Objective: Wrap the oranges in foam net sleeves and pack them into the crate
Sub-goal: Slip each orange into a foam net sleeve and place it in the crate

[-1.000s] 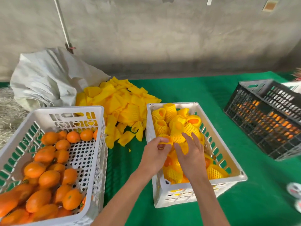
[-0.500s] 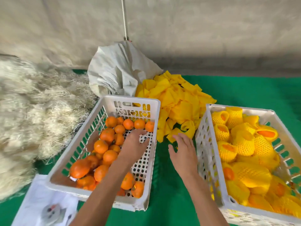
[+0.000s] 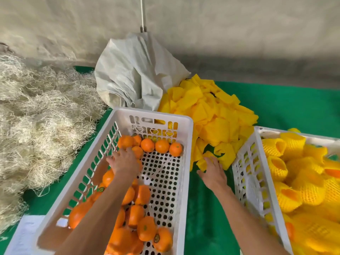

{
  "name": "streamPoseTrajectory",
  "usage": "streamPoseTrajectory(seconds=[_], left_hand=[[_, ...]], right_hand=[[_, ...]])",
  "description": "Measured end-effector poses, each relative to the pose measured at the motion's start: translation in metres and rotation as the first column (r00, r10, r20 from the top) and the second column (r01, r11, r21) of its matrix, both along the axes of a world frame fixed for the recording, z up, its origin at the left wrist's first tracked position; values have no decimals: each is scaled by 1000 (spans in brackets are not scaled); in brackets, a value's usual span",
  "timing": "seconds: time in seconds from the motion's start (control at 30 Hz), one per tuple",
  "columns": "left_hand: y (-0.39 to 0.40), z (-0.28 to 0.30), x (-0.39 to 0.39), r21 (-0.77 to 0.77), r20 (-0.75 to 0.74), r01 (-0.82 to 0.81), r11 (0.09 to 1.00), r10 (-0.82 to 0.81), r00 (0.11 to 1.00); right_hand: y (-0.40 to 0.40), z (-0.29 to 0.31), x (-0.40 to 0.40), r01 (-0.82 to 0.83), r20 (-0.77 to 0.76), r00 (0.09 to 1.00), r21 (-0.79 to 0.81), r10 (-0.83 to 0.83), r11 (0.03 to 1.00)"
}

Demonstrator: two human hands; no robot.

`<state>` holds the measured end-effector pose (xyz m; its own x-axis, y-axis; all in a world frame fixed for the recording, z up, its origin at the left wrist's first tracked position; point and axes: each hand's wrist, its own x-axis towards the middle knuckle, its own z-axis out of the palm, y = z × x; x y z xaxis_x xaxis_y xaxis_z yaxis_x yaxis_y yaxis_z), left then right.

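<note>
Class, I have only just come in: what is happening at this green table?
A person is packing oranges. The left hand reaches into the white crate of bare oranges and rests on the fruit. The right hand, fingers straight, reaches to the near edge of the pile of yellow foam net sleeves. The other white crate, on the right, already holds many sleeved oranges.
</note>
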<state>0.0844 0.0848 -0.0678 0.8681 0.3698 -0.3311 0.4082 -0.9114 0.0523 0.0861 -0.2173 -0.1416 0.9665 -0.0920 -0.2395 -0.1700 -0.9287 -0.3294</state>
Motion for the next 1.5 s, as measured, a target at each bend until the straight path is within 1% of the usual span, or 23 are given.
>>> streamPoseTrajectory(seconds=[0.1,0.2,0.37,0.43,0.5,0.6,0.67,0.73,0.83,0.87,0.93,1.0,1.1,1.13,1.17,1.2,1.23,1.27,1.3,1.33,1.37,1.4,1.5], left_hand=[[11,-6,4,-73,-13,-48,996,47,999],[21,-8,4,-162,33,-40,986,46,998],[16,2,-10,-323,244,55,945,26,969],[4,10,-20,-419,339,111,901,42,940],[-12,21,-30,-496,425,174,851,63,903],[-44,43,-47,-615,545,308,726,109,831],[-68,62,-63,-659,628,453,601,107,771],[-93,80,-82,-658,689,565,498,97,718],[-128,97,-104,-798,547,454,395,162,821],[-137,101,-112,-846,477,393,360,183,860],[-153,109,-127,-928,343,292,230,226,912],[-163,115,-142,-967,250,229,110,252,935],[-169,116,-159,-978,210,202,59,280,937],[-169,116,-164,-977,214,210,45,289,933],[-168,115,-168,-975,219,220,31,293,931],[-167,115,-172,-976,214,214,33,294,931],[-165,115,-176,-980,199,194,48,294,935],[-163,115,-178,-984,178,166,66,294,939],[-161,114,-181,-988,151,135,74,299,942],[-159,113,-183,-992,121,106,64,304,945],[-158,112,-184,-996,91,83,37,306,948],[-157,112,-185,-998,54,57,-3,304,951],[-156,110,-186,-987,-94,-55,-152,268,959]], right_hand=[[6,-15,17,-34,-45,998,-51,31,998],[10,-30,29,9,-8,1000,-21,-9,1000],[9,-32,31,46,105,994,-41,-42,998],[4,-25,25,56,92,994,25,-58,998],[-2,-15,12,71,55,995,151,-80,986],[-7,8,-16,123,37,989,300,-141,946],[-4,37,-36,130,123,975,375,-188,918],[2,73,-59,86,265,943,389,-201,917],[13,125,-102,-32,482,852,438,-205,898],[16,139,-115,-61,521,826,460,-214,886],[18,161,-140,-86,515,821,538,-246,839],[17,173,-160,-98,467,844,616,-262,781],[12,184,-179,-75,395,850,747,-349,661],[9,185,-183,-47,352,842,802,-408,595],[5,185,-185,-17,277,839,873,-468,487],[1,185,-187,15,167,842,943,-512,331],[-2,184,-189,50,29,850,989,-526,136],[-5,185,-191,86,-102,855,995,-508,-56],[-7,185,-194,119,-201,858,973,-473,-199],[-9,185,-195,151,-266,860,948,-435,-282],[-10,183,-197,187,-313,862,927,-398,-326],[-10,182,-199,211,-328,870,923,-368,-323],[-9,174,-201,265,-322,861,945,-394,-194]])
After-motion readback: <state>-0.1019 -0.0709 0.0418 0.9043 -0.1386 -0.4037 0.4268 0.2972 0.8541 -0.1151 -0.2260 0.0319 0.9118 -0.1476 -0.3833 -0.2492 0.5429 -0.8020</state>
